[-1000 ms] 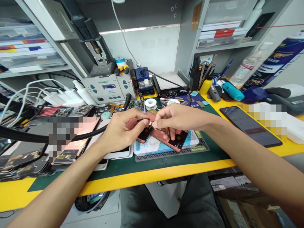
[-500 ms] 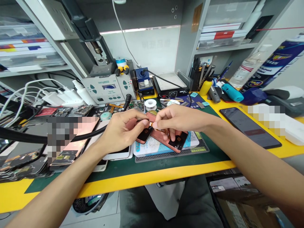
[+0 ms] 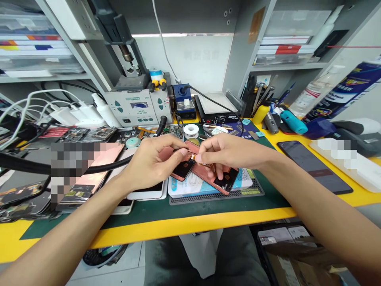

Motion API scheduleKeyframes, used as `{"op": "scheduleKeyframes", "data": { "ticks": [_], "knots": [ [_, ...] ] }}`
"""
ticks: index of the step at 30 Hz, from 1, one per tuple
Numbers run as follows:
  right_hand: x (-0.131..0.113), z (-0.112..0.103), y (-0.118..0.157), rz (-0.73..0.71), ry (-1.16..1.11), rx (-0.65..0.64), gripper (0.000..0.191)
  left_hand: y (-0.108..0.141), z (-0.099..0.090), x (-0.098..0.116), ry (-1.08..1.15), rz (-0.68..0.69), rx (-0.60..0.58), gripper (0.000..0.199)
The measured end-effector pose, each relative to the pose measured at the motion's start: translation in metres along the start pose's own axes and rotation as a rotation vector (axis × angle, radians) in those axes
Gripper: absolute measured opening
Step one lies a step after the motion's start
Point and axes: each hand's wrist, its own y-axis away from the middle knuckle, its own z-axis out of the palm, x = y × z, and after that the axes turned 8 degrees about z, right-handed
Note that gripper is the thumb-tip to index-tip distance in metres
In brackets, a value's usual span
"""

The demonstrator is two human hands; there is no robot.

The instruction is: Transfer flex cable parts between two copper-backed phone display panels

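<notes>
Two pink-and-black phone parts lie side by side on a blue-white box, the right one (image 3: 224, 184) angled toward the front edge and the left one (image 3: 182, 173) partly under my left hand (image 3: 159, 163). That hand has thumb and index finger pinched on a thin dark piece too small to name. My right hand (image 3: 223, 153) is over the right phone part, its thumb and index finger closed on a small orange-brown flex cable (image 3: 205, 163) with a white end. Its other fingers rest at the phone part's surface.
Phone parts and boards are piled at the left, crossed by a black hose (image 3: 110, 169). A solder spool (image 3: 191, 131) and hot plate (image 3: 218, 109) stand behind the hands. A dark phone (image 3: 314, 167) lies at the right. Bottles stand beyond it.
The camera view has shifted slightly. My right hand has drawn a little away from my left fingertips; both hands keep their pinches.
</notes>
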Motion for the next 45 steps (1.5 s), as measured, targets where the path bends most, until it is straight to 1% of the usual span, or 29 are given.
{"op": "scheduleKeyframes", "data": {
  "ticks": [4, 10, 15, 19, 23, 26, 32, 37, 41, 45],
  "knots": [
    [0.0003, 0.0009, -0.0002, -0.017, -0.007, -0.013, 0.030, 0.0001, -0.0006, 0.0014, 0.046, -0.026, -0.010, 0.022],
    [0.0009, 0.0017, -0.0017, 0.004, -0.025, 0.016, 0.026, 0.0020, 0.0013, 0.0041, 0.215, -0.083, -0.016, 0.022],
    [0.0008, 0.0021, -0.0020, 0.012, -0.036, 0.020, 0.027, 0.0024, 0.0047, 0.0062, 0.263, -0.093, -0.024, 0.020],
    [0.0020, 0.0018, -0.0028, 0.020, -0.049, 0.039, 0.022, 0.0016, 0.0061, 0.0082, 0.280, -0.084, -0.028, 0.019],
    [0.0050, 0.0020, -0.0042, -0.006, -0.075, 0.039, 0.021, 0.0012, 0.0059, 0.0079, 0.318, -0.160, -0.022, 0.021],
    [0.0065, 0.0025, -0.0043, -0.024, -0.050, 0.057, 0.019, 0.0008, 0.0057, 0.0066, 0.342, -0.212, -0.050, 0.023],
    [0.0020, 0.0049, -0.0016, -0.039, -0.028, 0.065, 0.015, -0.0003, 0.0043, 0.0082, 0.379, -0.251, -0.130, 0.022],
    [-0.0002, 0.0076, -0.0007, -0.007, -0.030, 0.078, 0.016, 0.0000, 0.0011, 0.0099, 0.364, -0.220, -0.174, 0.021],
    [0.0039, 0.0079, -0.0035, -0.060, -0.028, 0.046, 0.017, 0.0008, -0.0001, 0.0084, 0.315, -0.141, -0.204, 0.017],
    [0.0059, 0.0076, -0.0053, -0.079, -0.023, 0.037, 0.018, 0.0000, 0.0011, 0.0066, 0.261, -0.117, -0.196, 0.015]
  ]
}}
